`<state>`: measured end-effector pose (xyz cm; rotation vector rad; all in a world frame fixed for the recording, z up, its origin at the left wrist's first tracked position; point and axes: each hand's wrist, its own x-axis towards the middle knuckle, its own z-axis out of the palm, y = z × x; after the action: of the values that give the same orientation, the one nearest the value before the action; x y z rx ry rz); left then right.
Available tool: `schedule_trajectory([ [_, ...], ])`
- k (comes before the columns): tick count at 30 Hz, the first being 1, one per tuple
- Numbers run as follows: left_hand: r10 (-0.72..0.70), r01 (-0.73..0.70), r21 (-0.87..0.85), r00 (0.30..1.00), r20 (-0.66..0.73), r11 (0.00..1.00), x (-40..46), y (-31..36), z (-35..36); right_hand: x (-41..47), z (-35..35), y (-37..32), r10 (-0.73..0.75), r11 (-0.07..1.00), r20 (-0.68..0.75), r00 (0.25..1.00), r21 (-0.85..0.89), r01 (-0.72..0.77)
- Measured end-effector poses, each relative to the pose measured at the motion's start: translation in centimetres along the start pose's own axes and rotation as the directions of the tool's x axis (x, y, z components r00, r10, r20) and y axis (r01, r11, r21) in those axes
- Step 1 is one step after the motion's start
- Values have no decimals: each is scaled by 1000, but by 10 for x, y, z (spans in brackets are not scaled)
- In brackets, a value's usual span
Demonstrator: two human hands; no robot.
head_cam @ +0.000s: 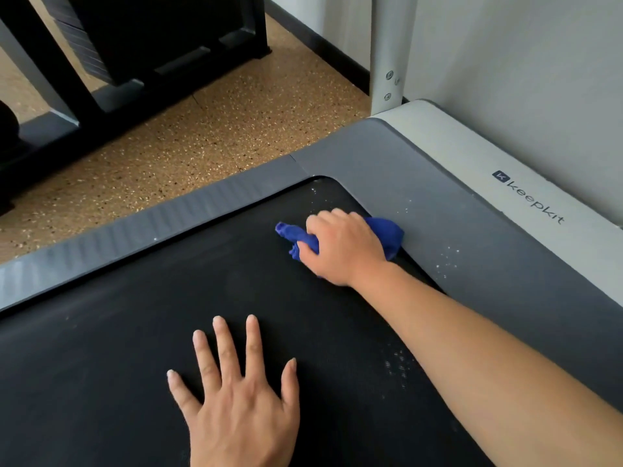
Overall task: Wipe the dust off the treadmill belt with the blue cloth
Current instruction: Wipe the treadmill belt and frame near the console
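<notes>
Blue cloth (387, 234) lying bunched at the far end of the black treadmill belt (135, 348), right against the curved edge where belt meets the dark grey front cover (421, 183), one twisted end poking out to the left and a fuller fold bulging out past the knuckles on the right. Gripping that cloth, right hand (340, 247), fingers curled down over the bundle and thumb side tucked against the twisted end, knuckles up, forearm reaching in from the lower right corner across the belt. Pressing flat on the belt nearer the camera, left hand (236, 399), palm down, all fingers straight and spread wide apart, holding nothing, well apart from the cloth. Showing on the belt: a few white specks near the rounded far corner beyond the right hand, and a faint dotted patch just beside the right forearm. Scattering over the grey cover to the right of the cloth, more white specks. Running along the belt's left side, a ribbed grey side rail (135, 227). Sitting beyond the cover, a pale housing (505, 156) printed "keepkit", with a pale upright post (387, 52) rising from its corner against the wall. Spreading out to the left, speckled brown floor (219, 129) with black equipment frames (135, 45) standing on it.
</notes>
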<state>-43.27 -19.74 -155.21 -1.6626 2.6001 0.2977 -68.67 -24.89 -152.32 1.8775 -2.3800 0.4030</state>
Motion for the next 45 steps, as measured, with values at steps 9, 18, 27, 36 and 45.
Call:
schedule_trajectory([
  [9,26,-25,-18,998,53,1000,-3,-3,-4,72,15,2,134,991,34,990,-33,-132],
  [18,-8,12,-32,991,132,999,-6,2,-23,-49,-12,-2,68,996,46,997,53,-70],
  [27,-12,17,-35,988,151,999,-8,2,-26,-286,-69,-13,100,992,34,994,73,-102],
  [36,-9,13,-25,989,148,1000,-9,4,-25,-207,-46,-7,180,984,-13,984,-14,-180],
  [45,11,-5,-44,990,139,999,-10,1,-26,-201,-52,-15,307,951,41,951,6,-308],
])
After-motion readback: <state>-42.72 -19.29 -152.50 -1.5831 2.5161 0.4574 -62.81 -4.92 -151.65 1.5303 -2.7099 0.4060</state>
